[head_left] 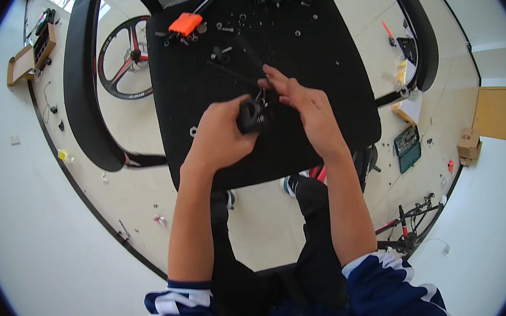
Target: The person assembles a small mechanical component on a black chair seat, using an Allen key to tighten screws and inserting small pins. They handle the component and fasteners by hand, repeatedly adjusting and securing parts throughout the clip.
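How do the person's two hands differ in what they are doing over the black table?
The left hand is curled around a small black part, gripping it; the right hand is more open, its fingers stretched toward that part's top. The left hand shows its back to the camera, while the right hand is turned edge-on. Both hover above the black table, meeting at the same part.

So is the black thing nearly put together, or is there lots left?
Hard to say how near. The left hand grips a small black part while the right hand works its fingers at the top. Many loose screws and washers and an orange tool lie unused on the black table, so plenty seems left.
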Demonstrator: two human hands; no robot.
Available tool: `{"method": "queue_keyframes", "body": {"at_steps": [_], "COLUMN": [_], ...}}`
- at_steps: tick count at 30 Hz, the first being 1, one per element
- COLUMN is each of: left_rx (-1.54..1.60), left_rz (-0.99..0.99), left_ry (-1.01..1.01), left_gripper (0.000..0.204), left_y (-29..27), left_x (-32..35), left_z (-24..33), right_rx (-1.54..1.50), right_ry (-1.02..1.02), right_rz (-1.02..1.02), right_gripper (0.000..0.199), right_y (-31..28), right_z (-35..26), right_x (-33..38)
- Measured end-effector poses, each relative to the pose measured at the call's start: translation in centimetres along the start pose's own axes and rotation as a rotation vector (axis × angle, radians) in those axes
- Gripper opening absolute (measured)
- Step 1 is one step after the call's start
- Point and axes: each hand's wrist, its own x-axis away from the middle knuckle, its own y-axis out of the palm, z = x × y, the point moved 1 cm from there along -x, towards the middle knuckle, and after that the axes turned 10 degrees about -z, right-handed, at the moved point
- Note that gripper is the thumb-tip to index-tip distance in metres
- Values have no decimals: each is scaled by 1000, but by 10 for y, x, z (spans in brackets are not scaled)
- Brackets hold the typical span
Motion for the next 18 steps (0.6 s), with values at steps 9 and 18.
{"method": "queue_keyframes", "body": {"at_steps": [9, 18], "left_rx": [-63, 220], "left_rz": [21, 90], "left_ry": [-51, 52], "left_gripper": [22, 19], "left_y": [-3, 0], "left_x": [-4, -6], "left_z": [-4, -5], "right_rx": [240, 437], "right_ry": [-119, -106], "right_rz": [11, 256], "right_gripper": [80, 58], "right_y": [1, 2], "right_z": [3, 11], "right_x": [0, 6]}}
